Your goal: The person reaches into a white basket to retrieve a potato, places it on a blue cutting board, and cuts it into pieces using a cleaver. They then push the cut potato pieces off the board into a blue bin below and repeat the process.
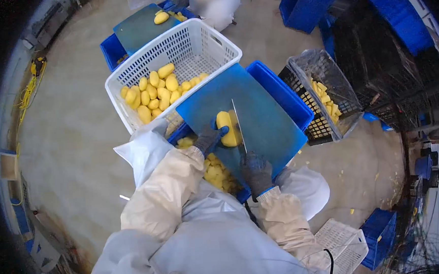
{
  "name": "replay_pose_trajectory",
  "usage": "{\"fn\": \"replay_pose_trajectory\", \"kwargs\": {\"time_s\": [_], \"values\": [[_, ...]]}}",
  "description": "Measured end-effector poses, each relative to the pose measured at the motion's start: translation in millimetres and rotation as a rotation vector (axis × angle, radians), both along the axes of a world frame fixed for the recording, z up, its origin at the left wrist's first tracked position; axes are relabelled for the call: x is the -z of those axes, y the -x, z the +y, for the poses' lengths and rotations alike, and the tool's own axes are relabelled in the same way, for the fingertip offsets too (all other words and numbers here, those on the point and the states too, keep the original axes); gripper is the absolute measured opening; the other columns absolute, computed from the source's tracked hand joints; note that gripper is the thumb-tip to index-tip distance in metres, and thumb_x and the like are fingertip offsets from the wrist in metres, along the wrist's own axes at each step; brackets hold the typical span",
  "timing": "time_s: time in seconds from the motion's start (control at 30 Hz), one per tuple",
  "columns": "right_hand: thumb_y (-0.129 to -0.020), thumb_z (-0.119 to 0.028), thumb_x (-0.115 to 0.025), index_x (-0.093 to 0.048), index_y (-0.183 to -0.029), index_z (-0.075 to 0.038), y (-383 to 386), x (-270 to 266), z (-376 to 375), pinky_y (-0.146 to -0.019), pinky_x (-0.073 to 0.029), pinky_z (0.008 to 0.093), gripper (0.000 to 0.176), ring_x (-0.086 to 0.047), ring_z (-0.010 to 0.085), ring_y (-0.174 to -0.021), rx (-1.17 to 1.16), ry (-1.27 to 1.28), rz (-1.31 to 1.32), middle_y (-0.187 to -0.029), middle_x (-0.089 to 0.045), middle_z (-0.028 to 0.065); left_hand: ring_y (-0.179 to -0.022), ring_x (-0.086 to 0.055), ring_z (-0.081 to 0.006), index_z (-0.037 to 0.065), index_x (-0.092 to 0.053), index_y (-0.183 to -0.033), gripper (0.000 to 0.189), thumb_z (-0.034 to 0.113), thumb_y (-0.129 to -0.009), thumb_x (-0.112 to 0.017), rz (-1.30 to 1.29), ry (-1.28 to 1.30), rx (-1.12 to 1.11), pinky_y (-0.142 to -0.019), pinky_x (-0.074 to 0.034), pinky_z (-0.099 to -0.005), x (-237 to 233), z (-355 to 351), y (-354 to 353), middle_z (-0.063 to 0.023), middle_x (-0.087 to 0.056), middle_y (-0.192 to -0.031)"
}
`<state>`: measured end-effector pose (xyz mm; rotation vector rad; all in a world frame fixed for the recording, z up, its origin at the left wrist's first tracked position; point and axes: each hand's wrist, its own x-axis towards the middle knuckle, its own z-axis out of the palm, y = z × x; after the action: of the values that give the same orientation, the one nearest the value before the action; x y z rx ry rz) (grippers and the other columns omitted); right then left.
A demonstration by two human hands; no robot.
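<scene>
A peeled yellow potato [225, 128] lies on the blue cutting board [270, 128]. My left hand [210, 137], in a dark glove with blue fingertips, presses its fingers against the potato's left side. In its dark glove, my right hand [256, 170] is closed around the handle of a knife [237, 120]. The blade stands along the potato's right side and points away from me; whether it has cut in there is hard to see. Under the board's near edge, cut potato pieces [217, 174] fill part of a blue bin.
A white basket [213, 40] at the upper left holds several peeled potatoes [160, 90]. To the right, a lined black crate [321, 135] contains cut pieces [324, 96]. Across from me, another person [215, 5] is beside a second board [138, 30]. Stacked dark crates [376, 49] stand at right.
</scene>
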<state>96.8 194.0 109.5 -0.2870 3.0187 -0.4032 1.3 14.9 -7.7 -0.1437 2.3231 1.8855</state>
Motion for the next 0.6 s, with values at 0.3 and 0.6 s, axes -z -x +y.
{"fn": "replay_pose_trajectory", "kwargs": {"time_s": [0.3,0.6], "values": [[-0.088,-0.032,-0.043,-0.057,-0.084,-0.007,56.8,40.3,-23.3,-0.069,-0.046,0.0494,0.029,-0.061,0.0363,-0.073,0.009,0.046,-0.203,-0.074,-0.062,0.0172,-0.105,-0.052,-0.0265,-0.001,-0.044,-0.123,0.058,0.03,-0.079,-0.065,-0.019,0.194,0.015,-0.091,-0.041,-0.0373,-2.3,-2.6,-0.2,-0.0161,-0.054,-0.117],[-0.088,-0.033,-0.041,-0.056,-0.09,-0.006,36.9,17.6,-23.1,-0.068,-0.045,0.0501,0.031,-0.061,0.0367,-0.074,0.032,0.218,-0.134,-0.076,-0.062,0.0189,-0.107,-0.05,-0.0245,0.0,-0.044,-0.124,0.054,0.023,-0.08,-0.064,-0.047,0.035,-0.037,-0.09,-0.041,-0.0365,-38.6,4.5,-12.2,-0.0132,-0.054,-0.115]]}}
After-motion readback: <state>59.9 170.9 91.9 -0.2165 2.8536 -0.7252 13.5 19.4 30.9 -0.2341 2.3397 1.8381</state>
